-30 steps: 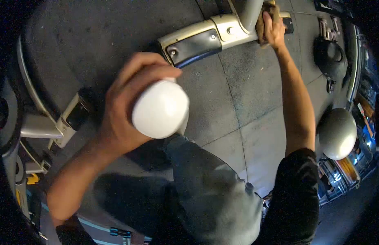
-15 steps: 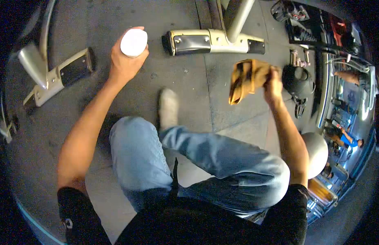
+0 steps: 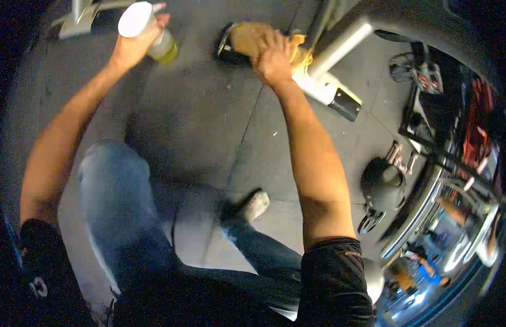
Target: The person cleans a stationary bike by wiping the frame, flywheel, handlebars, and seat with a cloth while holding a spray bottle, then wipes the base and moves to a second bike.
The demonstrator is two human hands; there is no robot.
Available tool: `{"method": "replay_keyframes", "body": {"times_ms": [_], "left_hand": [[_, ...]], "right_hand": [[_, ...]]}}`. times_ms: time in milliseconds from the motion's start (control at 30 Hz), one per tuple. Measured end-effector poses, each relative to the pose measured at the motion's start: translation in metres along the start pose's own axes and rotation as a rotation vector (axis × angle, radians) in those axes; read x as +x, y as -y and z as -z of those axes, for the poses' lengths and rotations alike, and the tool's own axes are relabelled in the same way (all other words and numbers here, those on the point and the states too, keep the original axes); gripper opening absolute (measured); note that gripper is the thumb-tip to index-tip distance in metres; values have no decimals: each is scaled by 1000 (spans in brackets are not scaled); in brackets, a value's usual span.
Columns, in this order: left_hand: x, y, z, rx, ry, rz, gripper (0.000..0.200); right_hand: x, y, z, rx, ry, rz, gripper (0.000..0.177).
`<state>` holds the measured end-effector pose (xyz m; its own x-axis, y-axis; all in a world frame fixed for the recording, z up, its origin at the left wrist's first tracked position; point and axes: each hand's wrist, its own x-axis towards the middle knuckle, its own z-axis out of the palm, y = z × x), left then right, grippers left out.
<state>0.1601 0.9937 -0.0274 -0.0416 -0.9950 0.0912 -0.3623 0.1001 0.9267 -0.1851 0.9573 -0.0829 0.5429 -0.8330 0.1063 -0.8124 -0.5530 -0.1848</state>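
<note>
My left hand (image 3: 134, 48) is wrapped round a clear bottle (image 3: 164, 49) with a wide white top and yellow-green liquid low in it. The bottle is held tilted above the dark floor at the upper left. My right hand (image 3: 273, 57) presses a tan-yellow cloth (image 3: 247, 39) onto the foot bar (image 3: 318, 87) of a metal frame, with the fingers spread over the cloth. Cloth and hand cover the left part of the bar; its black right end shows.
Another metal foot (image 3: 76, 26) stands at the upper left. To the right lie a round black object (image 3: 381, 182) and small dumbbells (image 3: 400, 155) by a rack. A person in blue (image 3: 430, 270) is farther off. My knee (image 3: 116, 163) and shoe (image 3: 257, 205) are below.
My right hand has moved left and forward, bringing the cloth from the air onto the foot bar. My left hand has tilted the bottle, showing its side. The view has turned.
</note>
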Motion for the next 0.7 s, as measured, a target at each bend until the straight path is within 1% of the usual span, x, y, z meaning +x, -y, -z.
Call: {"method": "replay_keyframes", "body": {"times_ms": [67, 100, 133, 167, 200, 233, 267, 300, 333, 367, 400, 433, 467, 533, 567, 600, 633, 667, 700], "left_hand": [[-20, 15, 9, 175, -102, 68, 40], [-21, 17, 5, 119, -110, 13, 40], [-18, 11, 2, 65, -125, -55, 43], [-18, -10, -1, 176, -136, 77, 44], [-24, -13, -6, 173, -157, 88, 44], [-27, -12, -9, 62, -210, 32, 42], [-26, -10, -10, -50, -263, -42, 40], [-24, -17, -15, 23, -315, -52, 37], [-24, -20, -17, 4, -322, -66, 37], [-22, -22, -20, 10, -329, -29, 38], [-22, -22, -23, 17, -330, 22, 38], [-25, -22, -21, 105, -344, -21, 40], [-27, -24, -25, 102, -358, -18, 40], [-23, -33, -29, 140, -411, 47, 42], [-22, -36, -28, 137, -398, 98, 41], [-19, -29, -26, 141, -396, 90, 41], [-17, -14, -24, 120, -408, 35, 39], [-17, -6, -21, 104, -426, -22, 38], [-23, -21, -25, 215, -490, 112, 38]], "right_hand": [[-31, -20, 7, 9, -118, 162, 52], [-54, -28, 17, 54, -42, 160, 59], [-86, -42, 26, 4, 28, 204, 60], [-123, -60, 32, -52, 88, 251, 61], [-161, -82, 47, 32, 169, 175, 60], [-206, -111, 56, 17, 202, 44, 57], [-243, -138, 69, 74, 170, -48, 48], [-268, -168, 78, 21, 44, -220, 39], [-292, -198, 87, -11, -88, -403, 34], [-315, -228, 96, -17, -219, -576, 35], [-284, -210, 125, 50, -328, -578, 36], [-264, -208, 143, 198, -312, -637, 39], [-228, -201, 142, 480, -382, -709, 45], [-176, -191, 112, 279, -139, -606, 41], [-159, -217, 59, 87, -93, -374, 40], [-142, -244, 7, -110, -90, -144, 41], [-121, -162, 36, -381, -55, -361, 40], [-114, -143, 52, -293, 7, -441, 42], [-123, -156, 48, -287, 42, -367, 42]]}}
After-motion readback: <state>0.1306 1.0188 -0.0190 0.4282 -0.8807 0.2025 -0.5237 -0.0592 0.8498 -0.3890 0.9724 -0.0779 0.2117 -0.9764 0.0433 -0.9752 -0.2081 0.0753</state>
